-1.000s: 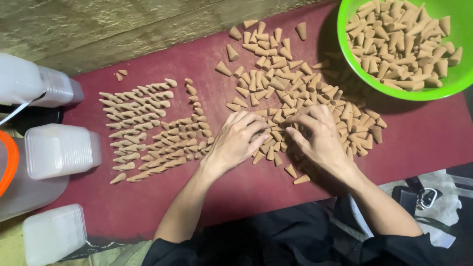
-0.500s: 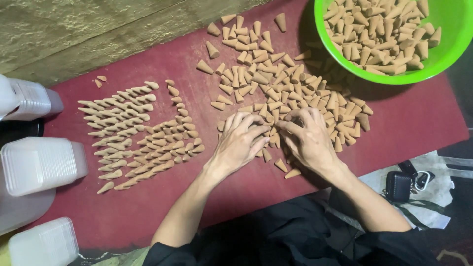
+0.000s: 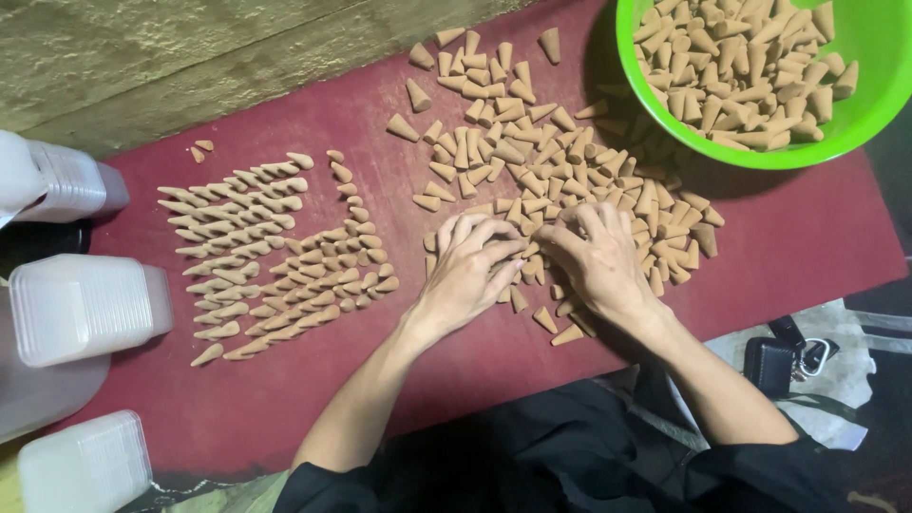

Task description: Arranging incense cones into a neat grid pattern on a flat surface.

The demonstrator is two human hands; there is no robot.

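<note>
Mat: dark red mat [image 3: 779, 237] is covering the middle of the frame.
Bowl: green plastic bowl [image 3: 860, 119], upper right, is holding tan cones.
Tubs: translucent lidded tubs [image 3: 81, 309] are stacking at left.
Rows: lined-up cones [image 3: 275, 252], centre left, are lying slantwise.
Loose cones: scattered cones [image 3: 532, 152], matte and tapered, are pointing every way at centre.
Hands: left hand [image 3: 470, 275] and right hand [image 3: 598, 261] are curling over cones; whether each grip is clamping any, cannot tell.

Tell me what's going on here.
A person sits at a red mat strewn with small tan cones. Both hands are down in the loose pile: the left hand and right hand gather cones between the fingertips. To the left, cones lie in neat rows. A green bowl at top right holds more cones. Stacks of clear plastic containers stand at the left edge.
</note>
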